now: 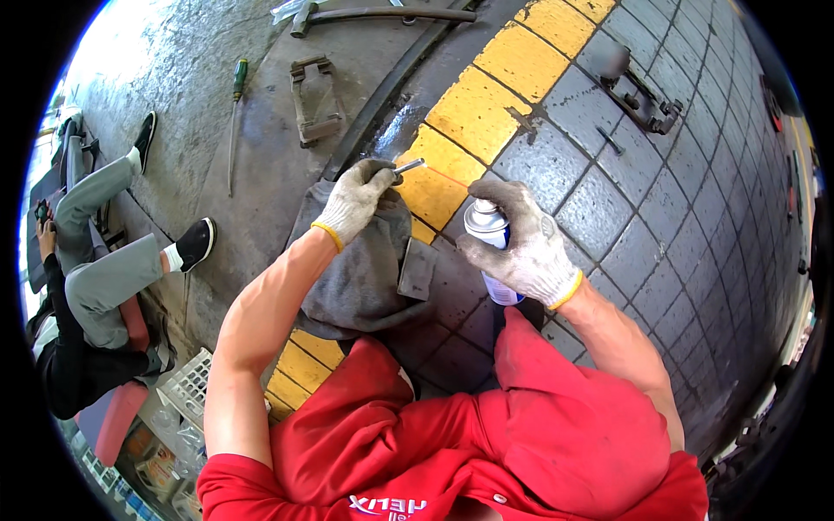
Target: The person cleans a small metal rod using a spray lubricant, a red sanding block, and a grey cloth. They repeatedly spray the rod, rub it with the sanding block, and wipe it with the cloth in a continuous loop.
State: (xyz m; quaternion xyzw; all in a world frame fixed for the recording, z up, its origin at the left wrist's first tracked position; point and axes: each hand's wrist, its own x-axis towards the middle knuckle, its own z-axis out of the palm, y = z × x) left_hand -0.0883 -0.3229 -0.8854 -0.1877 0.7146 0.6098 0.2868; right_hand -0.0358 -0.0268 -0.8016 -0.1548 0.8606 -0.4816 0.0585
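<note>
My left hand [358,198], in a dirty white knit glove, pinches a short metal pin [410,166] that points to the right. My right hand [526,239], gloved the same way, is wrapped round a spray can [488,227] with a white nozzle. The can stands upright between my hand and my right knee. A thin red line, apparently a spray straw, runs from the nozzle toward the pin. Below my left hand lies a grey cloth [352,282], with a flat grey plate [417,268], like a brake pad, on its right side.
Ahead lie a metal bracket [314,102], a screwdriver [236,122] and a hammer [382,14]. A caliper-like metal part [645,102] and a bolt [611,141] rest on the dark tiles. A seated person [113,260] is at the left, near a white crate [187,388].
</note>
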